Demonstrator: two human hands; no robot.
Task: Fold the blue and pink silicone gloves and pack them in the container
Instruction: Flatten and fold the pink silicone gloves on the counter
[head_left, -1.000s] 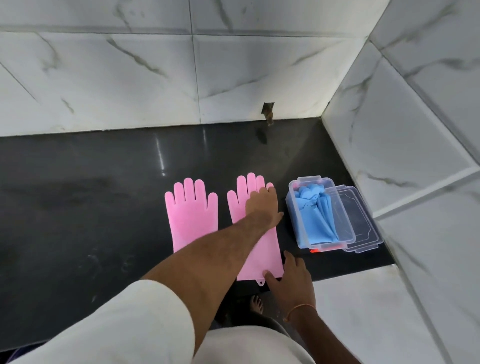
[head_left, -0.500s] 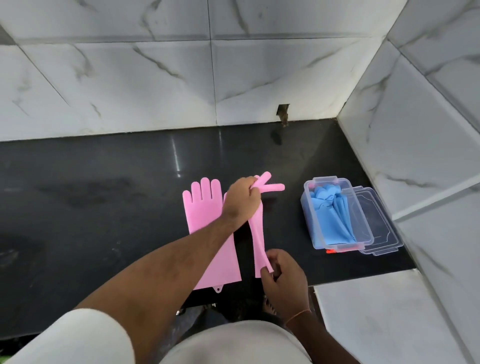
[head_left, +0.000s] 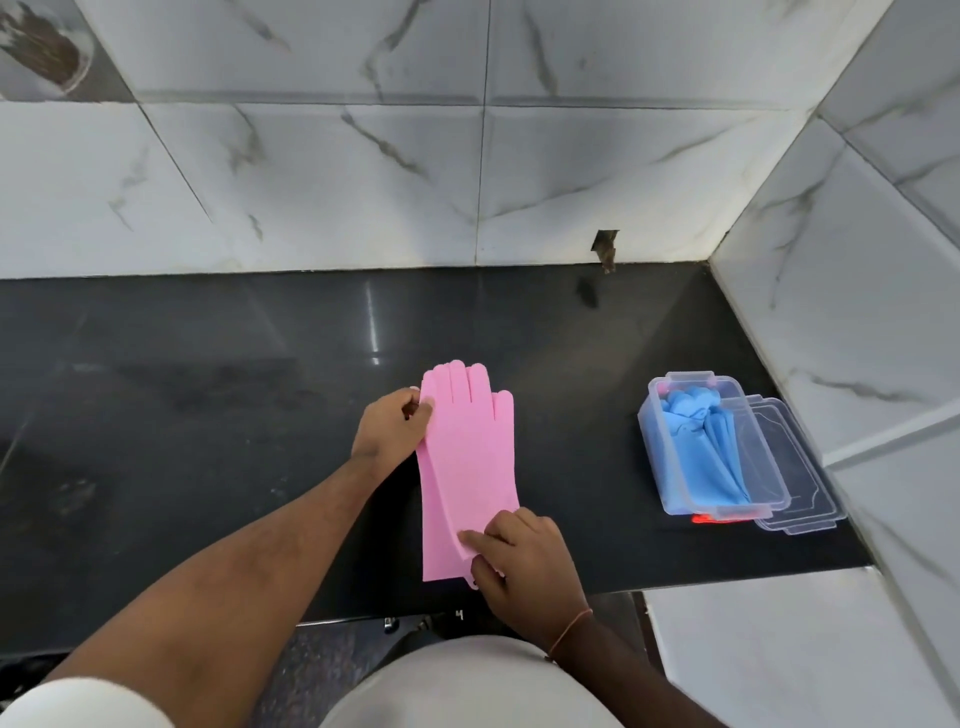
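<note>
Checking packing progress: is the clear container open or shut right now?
Open. The container has no lid on; the blue gloves lie exposed inside, and the clear lid rests on the counter against its right side.

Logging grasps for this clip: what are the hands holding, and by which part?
Both hold the stacked pink gloves: left hand pinches the finger end's left edge, right hand grips the cuff end.

The lower pink glove is mostly covered by the upper one, only a strip showing along its left side. The right hand hides the cuff corners near the counter's front edge. Under the container, something red peeks out, too small to identify.
</note>
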